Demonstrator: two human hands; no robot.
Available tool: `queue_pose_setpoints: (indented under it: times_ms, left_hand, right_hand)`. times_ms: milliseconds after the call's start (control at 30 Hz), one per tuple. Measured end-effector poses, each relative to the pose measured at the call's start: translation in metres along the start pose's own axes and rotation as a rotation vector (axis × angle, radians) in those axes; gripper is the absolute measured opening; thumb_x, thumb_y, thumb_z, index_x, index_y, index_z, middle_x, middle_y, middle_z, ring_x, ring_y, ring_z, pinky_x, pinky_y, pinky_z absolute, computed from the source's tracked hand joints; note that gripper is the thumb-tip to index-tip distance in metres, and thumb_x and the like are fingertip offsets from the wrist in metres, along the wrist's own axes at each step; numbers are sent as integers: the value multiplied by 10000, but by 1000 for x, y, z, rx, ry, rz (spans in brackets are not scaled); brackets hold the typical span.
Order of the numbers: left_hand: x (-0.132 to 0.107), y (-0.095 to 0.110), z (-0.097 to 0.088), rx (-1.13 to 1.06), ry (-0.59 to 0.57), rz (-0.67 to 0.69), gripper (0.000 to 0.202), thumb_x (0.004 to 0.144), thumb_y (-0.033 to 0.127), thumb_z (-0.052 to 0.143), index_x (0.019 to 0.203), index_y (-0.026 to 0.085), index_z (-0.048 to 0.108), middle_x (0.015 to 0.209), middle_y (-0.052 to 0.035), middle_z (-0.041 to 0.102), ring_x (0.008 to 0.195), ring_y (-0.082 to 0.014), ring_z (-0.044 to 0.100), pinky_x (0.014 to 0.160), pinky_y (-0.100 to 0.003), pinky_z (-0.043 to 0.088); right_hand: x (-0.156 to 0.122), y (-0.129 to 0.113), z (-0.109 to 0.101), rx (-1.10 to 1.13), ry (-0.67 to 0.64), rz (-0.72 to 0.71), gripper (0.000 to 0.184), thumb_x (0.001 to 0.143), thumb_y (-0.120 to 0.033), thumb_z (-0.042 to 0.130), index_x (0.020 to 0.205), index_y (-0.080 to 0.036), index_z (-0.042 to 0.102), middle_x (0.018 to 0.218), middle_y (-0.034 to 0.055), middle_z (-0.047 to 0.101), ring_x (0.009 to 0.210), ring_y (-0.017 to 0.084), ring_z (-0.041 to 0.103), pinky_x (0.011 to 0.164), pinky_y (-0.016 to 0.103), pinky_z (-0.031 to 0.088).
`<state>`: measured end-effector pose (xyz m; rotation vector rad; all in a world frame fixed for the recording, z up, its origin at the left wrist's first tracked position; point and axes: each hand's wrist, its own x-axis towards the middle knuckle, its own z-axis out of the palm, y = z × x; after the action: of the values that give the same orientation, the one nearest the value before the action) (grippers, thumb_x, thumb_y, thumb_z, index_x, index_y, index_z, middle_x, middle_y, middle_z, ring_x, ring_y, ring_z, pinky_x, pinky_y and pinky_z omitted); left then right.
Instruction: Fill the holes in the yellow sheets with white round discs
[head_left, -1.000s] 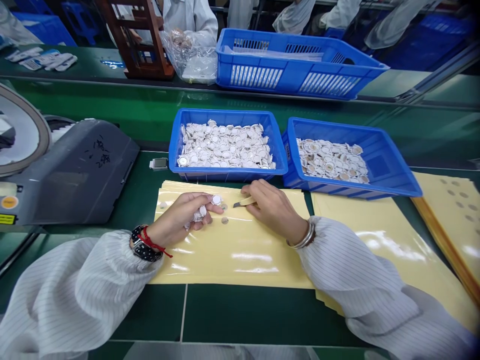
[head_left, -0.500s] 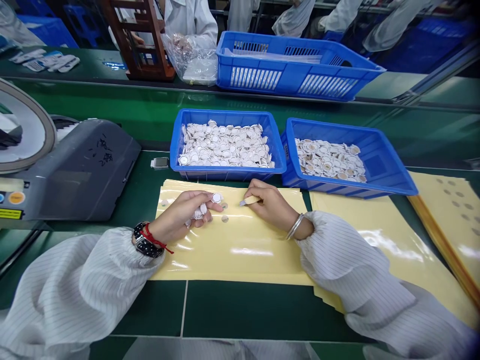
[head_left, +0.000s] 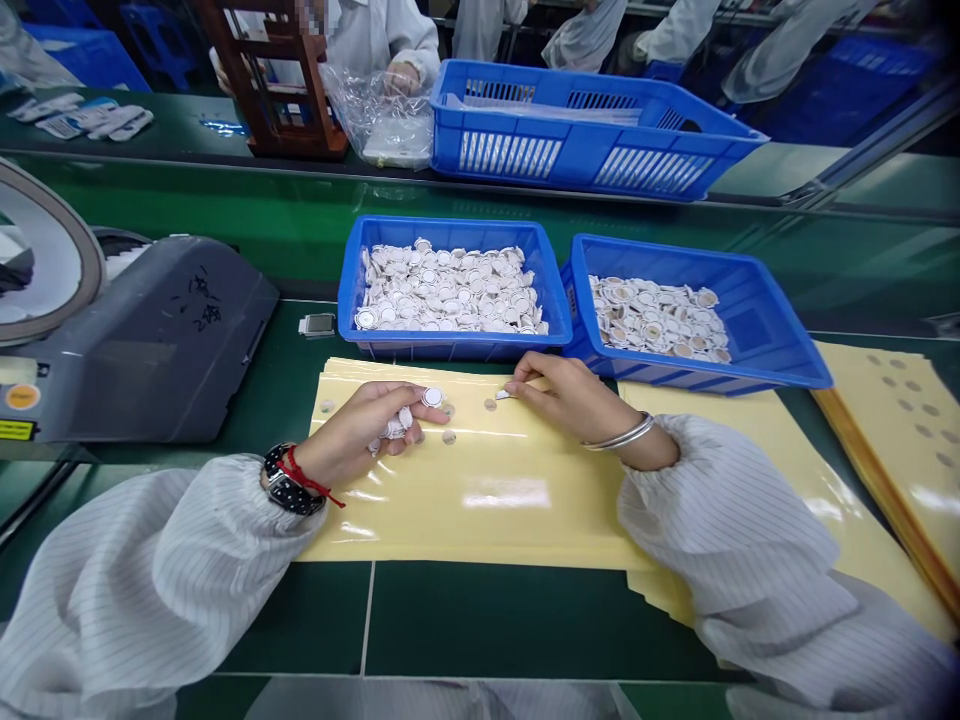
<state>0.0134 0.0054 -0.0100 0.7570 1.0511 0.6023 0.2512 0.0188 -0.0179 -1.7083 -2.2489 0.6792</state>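
Grey round dot [head_left: 490,405] lies just left of right hand [head_left: 566,396] pinching small white piece [head_left: 503,394]; left hand [head_left: 366,415] clasps round white discs [head_left: 433,397]

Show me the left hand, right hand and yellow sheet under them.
Left hand [head_left: 361,418], head view: thumb side.
Right hand [head_left: 571,398], head view: thumb side.
Yellow sheet [head_left: 484,462], head view: bare middle.

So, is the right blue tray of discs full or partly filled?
Partly filled: the right blue tray shows its blue inside to the right of the discs.
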Motion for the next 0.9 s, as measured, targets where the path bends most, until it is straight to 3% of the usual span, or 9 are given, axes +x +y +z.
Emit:
queue_pose_setpoints:
  times_ms: [267,400,533,700,900]
  left_hand:
    - [1,-1,0,14,-18,15,176,833,200,496,888,56,581,929,-181,662,440,-44,441,328,-140,267]
    - [1,-1,-1,24,-34,24,192,823,223,520,899,60,587,955,-181,658,448,-42,445,331,-140,263]
    - [1,-2,-2,40,-49,21,205,804,253,550,890,75,605,925,-161,668,441,-41,443,335,-142,259]
    - [1,-3,-3,49,-57,36,212,785,275,568,849,81,623,915,-153,671,448,-40,441,344,-145,256]
    - [1,-3,-4,47,-59,35,206,772,273,575,846,89,629,924,-150,673,451,-46,447,342,-151,254]
  right_hand:
    - [-4,-5,3,-58,122,7,337,661,-490,662,691,-187,518,690,26,584,673,184,520,547,263,339]
    - [-6,-19,-2,185,127,-9,377,631,-515,678,658,-183,501,617,-6,534,566,130,465,508,247,328]
    - [-4,-40,15,452,193,12,364,647,-487,675,652,-178,483,618,-19,503,579,113,446,524,241,344]
    - [0,-50,40,526,315,36,369,658,-491,663,639,-177,469,607,-30,460,572,103,415,530,245,338]
    - [0,-51,45,588,364,68,378,656,-508,657,648,-180,468,593,-35,441,543,96,404,497,237,339]
